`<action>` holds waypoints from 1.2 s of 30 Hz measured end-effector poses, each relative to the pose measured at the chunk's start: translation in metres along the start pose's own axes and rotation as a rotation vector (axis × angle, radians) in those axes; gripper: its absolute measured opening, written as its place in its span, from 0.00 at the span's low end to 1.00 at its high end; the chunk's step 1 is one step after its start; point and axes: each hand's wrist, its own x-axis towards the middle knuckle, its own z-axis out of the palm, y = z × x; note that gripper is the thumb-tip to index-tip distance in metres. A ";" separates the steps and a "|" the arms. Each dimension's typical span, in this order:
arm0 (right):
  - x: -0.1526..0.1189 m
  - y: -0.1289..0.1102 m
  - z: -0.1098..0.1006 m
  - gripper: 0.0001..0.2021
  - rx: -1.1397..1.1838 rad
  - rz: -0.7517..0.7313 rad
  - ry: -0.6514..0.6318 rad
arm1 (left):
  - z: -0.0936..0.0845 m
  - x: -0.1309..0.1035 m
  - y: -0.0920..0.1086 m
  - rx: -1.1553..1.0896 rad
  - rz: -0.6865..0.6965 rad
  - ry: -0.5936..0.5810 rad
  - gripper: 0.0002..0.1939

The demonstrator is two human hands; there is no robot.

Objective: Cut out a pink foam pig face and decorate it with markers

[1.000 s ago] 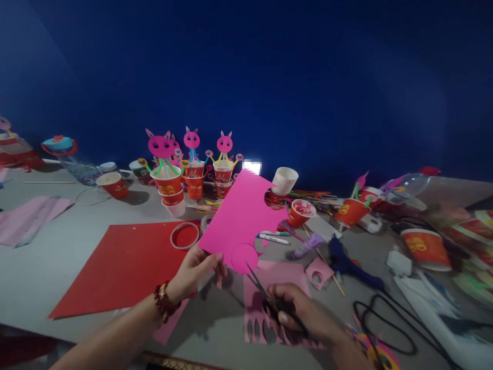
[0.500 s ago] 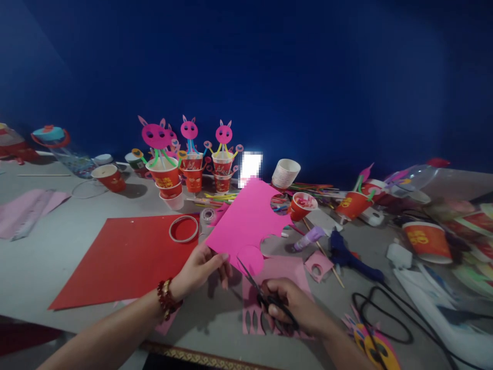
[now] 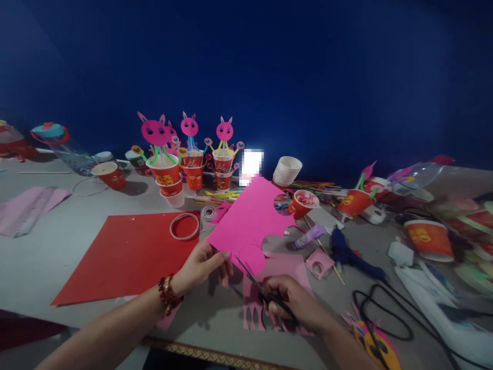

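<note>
My left hand (image 3: pixel 206 264) pinches the lower left edge of a bright pink sheet of paper (image 3: pixel 246 213), held tilted above the table. Rounded bites are cut out of the sheet's right side. A partly cut circle (image 3: pixel 252 258) stands out at its lower corner. My right hand (image 3: pixel 287 300) grips black-handled scissors (image 3: pixel 252 279), fingers wrapped round the loops. Their blades point up and left, at the paper's lower edge beside the circle. Beneath lies a paler pink sheet (image 3: pixel 283 267) with leaf-shaped holes.
Red card (image 3: pixel 127 257) lies left with a tape roll (image 3: pixel 184 226) on it. Paper-cup figures (image 3: pixel 164 172) stand behind. To the right are a glue stick (image 3: pixel 310 236), a blue glue gun (image 3: pixel 352 257) with a looping black cord (image 3: pixel 381 308), and a cup of scraps (image 3: pixel 304 203).
The scissor blades have shifted slightly left along the paper's lower edge. Both hands keep their grips, and the whole view has moved a little.
</note>
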 end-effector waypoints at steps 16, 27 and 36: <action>0.003 0.008 -0.003 0.26 -0.054 -0.056 0.005 | -0.003 0.002 0.002 0.025 0.015 0.001 0.17; 0.001 0.004 -0.001 0.29 -0.023 -0.023 -0.007 | -0.007 0.002 -0.001 0.159 -0.001 0.061 0.16; 0.002 0.001 -0.001 0.27 -0.077 -0.058 0.020 | -0.009 0.002 0.000 0.124 0.011 0.070 0.16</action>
